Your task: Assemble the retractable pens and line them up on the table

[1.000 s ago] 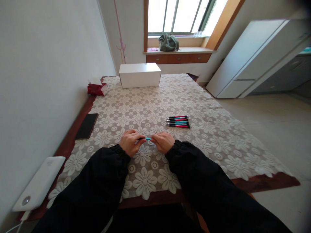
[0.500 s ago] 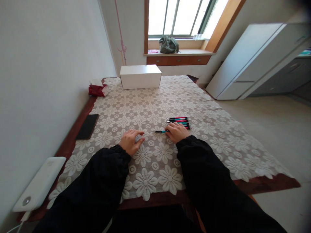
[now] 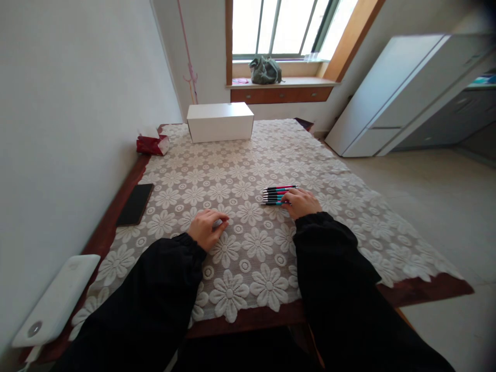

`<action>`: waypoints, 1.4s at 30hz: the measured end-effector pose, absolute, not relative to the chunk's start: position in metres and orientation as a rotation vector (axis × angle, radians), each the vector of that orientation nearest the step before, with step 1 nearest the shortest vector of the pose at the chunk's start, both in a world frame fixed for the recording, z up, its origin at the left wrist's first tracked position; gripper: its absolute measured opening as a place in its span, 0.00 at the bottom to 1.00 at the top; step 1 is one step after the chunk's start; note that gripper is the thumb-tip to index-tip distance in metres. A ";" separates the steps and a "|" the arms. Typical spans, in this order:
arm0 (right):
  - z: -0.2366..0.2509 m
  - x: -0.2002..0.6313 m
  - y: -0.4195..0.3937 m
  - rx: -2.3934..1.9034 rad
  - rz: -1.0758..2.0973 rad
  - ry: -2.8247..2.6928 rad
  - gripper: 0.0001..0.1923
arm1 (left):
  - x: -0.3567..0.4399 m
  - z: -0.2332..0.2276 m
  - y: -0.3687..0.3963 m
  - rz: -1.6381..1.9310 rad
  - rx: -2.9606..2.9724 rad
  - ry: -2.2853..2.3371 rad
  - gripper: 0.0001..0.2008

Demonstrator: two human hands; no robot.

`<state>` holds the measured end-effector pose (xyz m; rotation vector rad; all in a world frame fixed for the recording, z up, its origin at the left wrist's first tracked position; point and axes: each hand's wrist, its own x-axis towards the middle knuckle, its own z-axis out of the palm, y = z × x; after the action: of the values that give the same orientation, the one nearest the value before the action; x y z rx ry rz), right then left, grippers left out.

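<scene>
Several slim pens [image 3: 274, 195] with black grips and red or teal barrels lie side by side in a row. My right hand [image 3: 303, 203] is at the right end of the row, its fingers closed on the nearest pen, a teal and black one [image 3: 271, 203], and covering its far end. My left hand [image 3: 207, 229] rests on the lace tablecloth [image 3: 258, 244], left of the pens and apart from them. Its thumb and fingers are curled together; whatever may be inside them is hidden.
A white box [image 3: 220, 124] stands at the table's far end. Along the left side are a red tissue pack [image 3: 152, 145], a dark flat phone-like slab [image 3: 135, 205] and a white device with a cable [image 3: 58, 299]. A fridge [image 3: 387, 93] stands beyond the table at right.
My right hand has moved right and slightly away from me, bringing the loose pen alongside the row. My left hand's thumb and fingers have closed together; the pale patch between them no longer shows.
</scene>
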<state>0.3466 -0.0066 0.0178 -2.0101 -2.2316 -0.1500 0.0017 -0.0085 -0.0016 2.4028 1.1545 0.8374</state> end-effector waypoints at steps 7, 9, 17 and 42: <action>0.022 0.346 -0.008 -2.103 -0.093 -2.194 0.03 | 0.002 0.000 -0.010 0.813 2.410 1.145 0.06; 0.021 0.345 -0.008 -2.104 -0.078 -2.189 0.04 | 0.002 0.000 -0.010 0.806 2.410 1.149 0.06; 0.016 0.345 -0.007 -2.089 -0.080 -2.202 0.05 | 0.003 0.000 -0.009 0.804 2.428 1.138 0.05; 0.017 0.338 -0.010 -2.171 -0.103 -2.131 0.03 | 0.003 0.001 -0.010 0.710 2.430 1.072 0.07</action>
<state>0.3377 -0.0096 0.0173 -2.1707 -2.1308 -0.1033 0.0027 -0.0100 0.0006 2.4304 1.0725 0.7097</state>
